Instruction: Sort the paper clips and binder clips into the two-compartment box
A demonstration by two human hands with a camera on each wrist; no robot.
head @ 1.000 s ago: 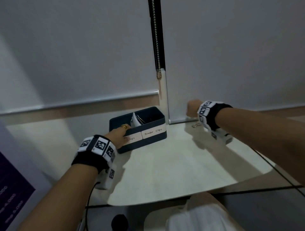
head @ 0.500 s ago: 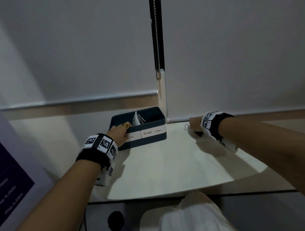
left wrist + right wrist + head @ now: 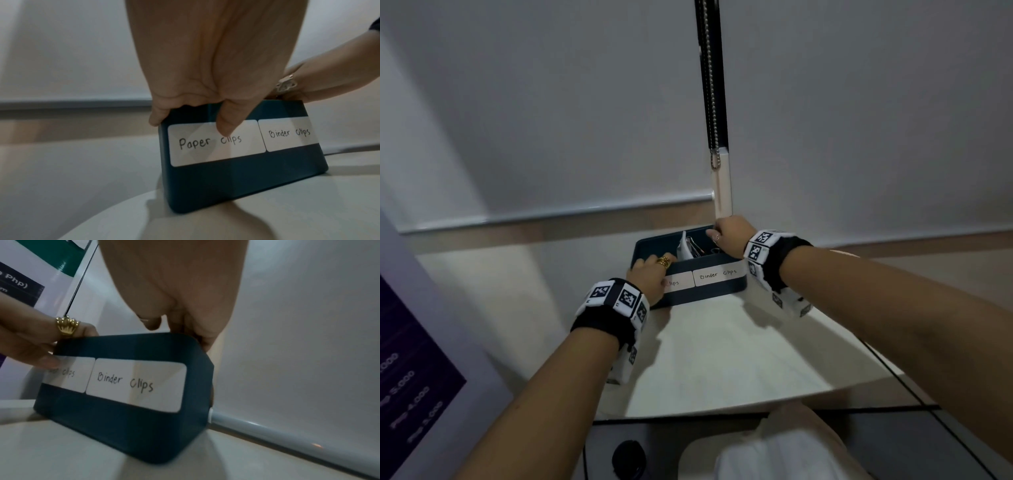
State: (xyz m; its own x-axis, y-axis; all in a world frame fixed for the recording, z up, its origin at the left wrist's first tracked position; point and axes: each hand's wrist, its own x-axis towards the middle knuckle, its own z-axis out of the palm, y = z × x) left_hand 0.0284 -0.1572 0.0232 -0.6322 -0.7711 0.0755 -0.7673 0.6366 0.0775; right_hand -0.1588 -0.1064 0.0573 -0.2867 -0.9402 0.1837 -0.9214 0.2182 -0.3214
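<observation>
Left hand (image 3: 650, 274) fingers (image 3: 228, 123) grip the near-left rim of the dark blue two-compartment plastic box (image 3: 709, 287). Right hand (image 3: 729, 236) fingers curl above its right compartment; contents unclear. Box sits far-centre on the pale worktop (image 3: 722, 359).

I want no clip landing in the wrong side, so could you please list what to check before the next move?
1. Box steadied: left hand grips its paper-clip end. Ok.
2. Box resting on the table. Ok.
3. Right hand above the side marked by the binder clips label. Ok.
4. Right hand holds a binder clip. Cannot tell; its curled fingers hide any item.
5. Paper clips label readable. Ok.
</observation>
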